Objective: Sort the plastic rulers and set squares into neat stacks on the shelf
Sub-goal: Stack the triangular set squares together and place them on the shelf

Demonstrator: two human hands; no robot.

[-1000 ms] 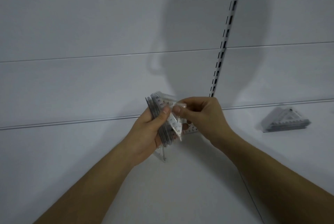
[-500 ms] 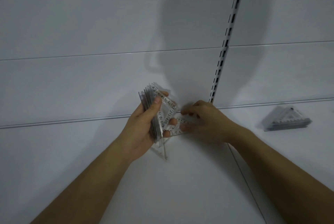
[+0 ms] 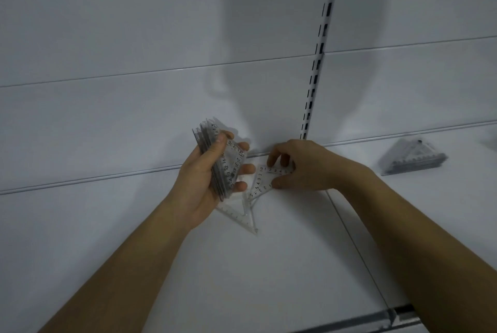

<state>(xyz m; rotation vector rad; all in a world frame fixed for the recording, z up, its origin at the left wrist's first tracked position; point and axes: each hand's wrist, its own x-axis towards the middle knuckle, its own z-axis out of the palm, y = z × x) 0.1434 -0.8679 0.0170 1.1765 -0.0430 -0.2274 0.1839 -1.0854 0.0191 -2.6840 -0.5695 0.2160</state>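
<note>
Gripping a thick bundle of clear set squares (image 3: pixel 222 163), the left hand (image 3: pixel 204 184) holds it on edge above the white shelf (image 3: pixel 269 279), thumb across the near face, fingertips curled round the far side. Printed scale numbers run along the outermost piece.

Right hand (image 3: pixel 304 166) sits just to the right of the bundle, low over the shelf near the back wall (image 3: pixel 134 90). Its index finger and thumb pinch a single set square (image 3: pixel 265 178), which appears to lie flat or nearly flat on the shelf surface (cannot tell whether it fully touches). Numbers visible along two of its edges.

Another set square (image 3: pixel 239 215), clear and larger, lies flat on the shelf below the left hand's bundle, one corner pointing toward the camera. Its upper part is hidden behind the bundle and hand.

Well apart to the right, a finished stack of set squares (image 3: pixel 414 159) rests on the shelf close to the back wall, edges roughly aligned.

Slotted upright (image 3: pixel 320 50) runs down the back wall and ends just behind the right hand. Shadow of the person's head falls on the wall across it. Both forearms bare.
</note>
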